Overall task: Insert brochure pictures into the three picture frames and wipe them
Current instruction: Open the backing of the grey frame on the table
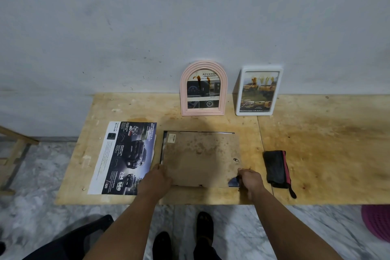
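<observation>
A dark picture frame lies face down on the plywood table, covered by its stained brown backing board [200,158]. My left hand [157,181] presses on the board's near left corner. My right hand [250,180] grips the near right corner, where a dark corner of the frame [234,181] shows. A car brochure [124,158] lies flat just left of the frame. Two frames with pictures inside lean on the wall: a pink arched frame [203,88] and a white rectangular frame [258,91]. Both show brown stains on their glass.
A black cloth with a red edge [277,170] lies right of the frame. The plywood table [327,143] ends at a near edge by my feet. A wooden stand [14,154] is at far left, a pink basket [377,221] on the floor at right.
</observation>
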